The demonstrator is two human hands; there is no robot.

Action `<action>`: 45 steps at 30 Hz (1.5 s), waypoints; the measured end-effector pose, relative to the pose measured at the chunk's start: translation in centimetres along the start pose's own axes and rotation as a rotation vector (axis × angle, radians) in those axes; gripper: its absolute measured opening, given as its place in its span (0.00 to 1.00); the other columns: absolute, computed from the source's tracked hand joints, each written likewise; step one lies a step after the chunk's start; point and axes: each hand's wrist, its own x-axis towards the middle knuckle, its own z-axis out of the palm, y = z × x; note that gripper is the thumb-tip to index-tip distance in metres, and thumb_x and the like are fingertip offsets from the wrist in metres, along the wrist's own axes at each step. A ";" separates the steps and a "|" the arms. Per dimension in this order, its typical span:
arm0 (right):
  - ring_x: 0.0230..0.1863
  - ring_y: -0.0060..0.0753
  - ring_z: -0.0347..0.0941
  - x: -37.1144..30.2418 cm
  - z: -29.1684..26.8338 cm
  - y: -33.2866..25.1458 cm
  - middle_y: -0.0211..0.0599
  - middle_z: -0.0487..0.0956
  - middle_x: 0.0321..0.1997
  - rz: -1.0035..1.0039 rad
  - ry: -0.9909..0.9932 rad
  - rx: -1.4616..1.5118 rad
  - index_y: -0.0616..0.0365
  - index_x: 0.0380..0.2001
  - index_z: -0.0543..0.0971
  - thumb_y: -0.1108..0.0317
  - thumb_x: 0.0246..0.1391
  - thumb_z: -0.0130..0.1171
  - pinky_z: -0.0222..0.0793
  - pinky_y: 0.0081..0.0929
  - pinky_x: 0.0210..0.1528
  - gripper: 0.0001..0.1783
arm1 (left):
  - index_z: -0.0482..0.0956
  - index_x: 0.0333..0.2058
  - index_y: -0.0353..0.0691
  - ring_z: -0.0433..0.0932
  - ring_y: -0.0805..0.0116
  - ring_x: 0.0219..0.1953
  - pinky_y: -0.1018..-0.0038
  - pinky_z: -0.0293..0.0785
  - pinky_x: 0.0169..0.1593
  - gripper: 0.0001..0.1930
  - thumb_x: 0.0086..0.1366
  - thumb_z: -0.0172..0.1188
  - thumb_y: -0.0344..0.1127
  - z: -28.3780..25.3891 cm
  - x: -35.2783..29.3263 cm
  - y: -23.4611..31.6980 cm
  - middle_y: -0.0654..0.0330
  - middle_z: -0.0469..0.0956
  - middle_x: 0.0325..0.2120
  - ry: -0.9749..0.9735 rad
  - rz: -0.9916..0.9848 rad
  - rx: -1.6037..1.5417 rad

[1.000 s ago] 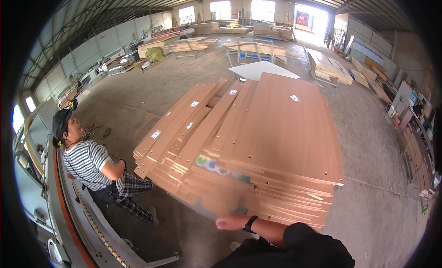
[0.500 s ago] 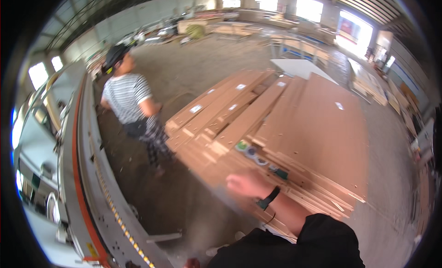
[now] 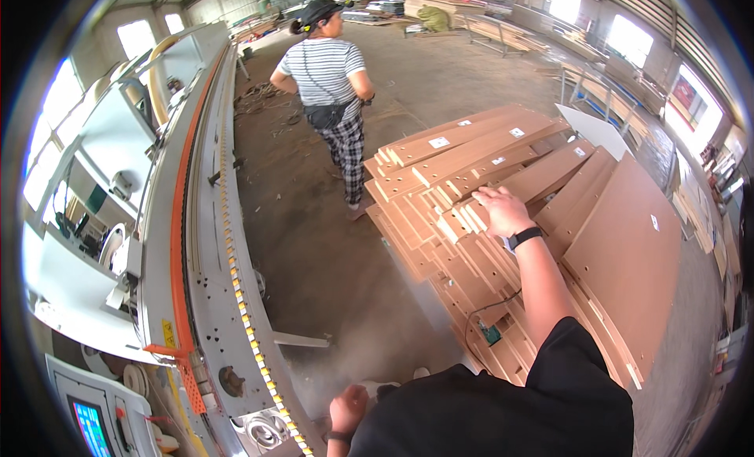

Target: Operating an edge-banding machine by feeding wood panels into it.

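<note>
My right hand (image 3: pixel 503 211), with a dark band at the wrist, reaches over a stack of brown wood panels (image 3: pixel 628 257). Its fingers are spread and rest on the near end of a narrow brown board (image 3: pixel 542 174); they are not wrapped round it. Low in the picture, close to my body, my left hand (image 3: pixel 348 408) hangs with its fingers curled in and nothing visible in them. Below my right forearm, a small green device (image 3: pixel 491 335) with a dark cord lies on the lower boards. My forearm covers part of the stack.
A long machine (image 3: pixel 188 221) with an orange strip and a row of yellow-and-white pieces runs along my left, with a screen (image 3: pixel 90 429) at its near end. A person (image 3: pixel 330 88) in a striped shirt stands beyond the stack's left corner. A white panel (image 3: pixel 593 131) lies behind the stack.
My right hand has moved away from me, from the stack's near edge onto a narrow board. The view has swung left, and more of my left hand shows. Tape rolls seen earlier are out of sight.
</note>
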 end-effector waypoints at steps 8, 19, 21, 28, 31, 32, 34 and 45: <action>0.70 0.42 0.68 -0.1 -3.8 -3.7 0.32 0.80 0.63 -0.208 -0.039 0.049 0.45 0.60 0.79 0.53 0.22 0.86 0.57 0.44 0.77 0.52 | 0.85 0.37 0.43 0.85 0.44 0.35 0.56 0.80 0.39 0.10 0.67 0.63 0.42 -2.7 -0.6 0.8 0.48 0.85 0.30 0.011 -0.059 -0.032; 0.43 0.44 0.79 -5.8 -1.6 -24.3 0.38 0.79 0.43 -0.852 0.317 0.518 0.54 0.44 0.81 0.45 0.34 0.77 0.75 0.43 0.44 0.35 | 0.34 0.77 0.43 0.78 0.57 0.56 0.60 0.79 0.57 0.43 0.78 0.55 0.42 -3.0 9.6 12.9 0.47 0.69 0.64 -0.074 0.132 -0.931; 0.44 0.44 0.79 -6.6 -0.3 -27.3 0.37 0.79 0.43 -0.901 0.348 0.524 0.54 0.46 0.81 0.46 0.38 0.75 0.74 0.42 0.47 0.34 | 0.37 0.77 0.46 0.78 0.57 0.58 0.59 0.80 0.58 0.39 0.79 0.52 0.36 -2.2 9.9 14.2 0.49 0.69 0.65 0.062 0.112 -1.085; 0.51 0.45 0.79 -5.8 -1.1 -26.0 0.39 0.82 0.52 -1.073 0.178 0.477 0.54 0.59 0.76 0.45 0.35 0.77 0.76 0.44 0.51 0.46 | 0.53 0.76 0.42 0.85 0.60 0.40 0.63 0.86 0.43 0.34 0.73 0.51 0.24 -5.7 5.9 14.3 0.49 0.77 0.55 0.468 0.047 -1.215; 0.54 0.45 0.78 -5.5 -2.1 -22.8 0.39 0.81 0.52 -1.029 0.096 0.381 0.54 0.59 0.75 0.46 0.35 0.78 0.74 0.42 0.55 0.47 | 0.59 0.74 0.39 0.84 0.61 0.35 0.65 0.86 0.37 0.35 0.68 0.52 0.26 -8.6 2.9 11.3 0.50 0.79 0.50 0.672 -0.003 -1.247; 0.54 0.45 0.78 -5.2 -2.1 -21.7 0.39 0.81 0.51 -1.008 0.095 0.359 0.54 0.58 0.76 0.46 0.35 0.78 0.75 0.42 0.55 0.46 | 0.60 0.73 0.36 0.84 0.63 0.36 0.67 0.85 0.36 0.34 0.69 0.54 0.28 -9.5 1.7 9.8 0.49 0.80 0.50 0.722 -0.004 -1.263; 0.53 0.45 0.79 -4.8 -2.2 -19.6 0.38 0.83 0.49 -0.954 0.086 0.339 0.52 0.56 0.76 0.47 0.35 0.77 0.75 0.43 0.54 0.43 | 0.61 0.72 0.34 0.83 0.64 0.37 0.70 0.83 0.35 0.33 0.70 0.55 0.31 -11.0 -0.3 7.3 0.49 0.80 0.50 0.833 0.006 -1.295; 0.53 0.44 0.77 -5.9 -1.9 -24.6 0.36 0.81 0.49 -0.958 0.090 0.366 0.51 0.52 0.78 0.51 0.32 0.78 0.72 0.42 0.58 0.40 | 0.60 0.74 0.43 0.75 0.77 0.31 0.78 0.69 0.27 0.35 0.67 0.51 0.34 -18.0 -6.2 -0.6 0.64 0.78 0.35 1.183 -0.036 -1.233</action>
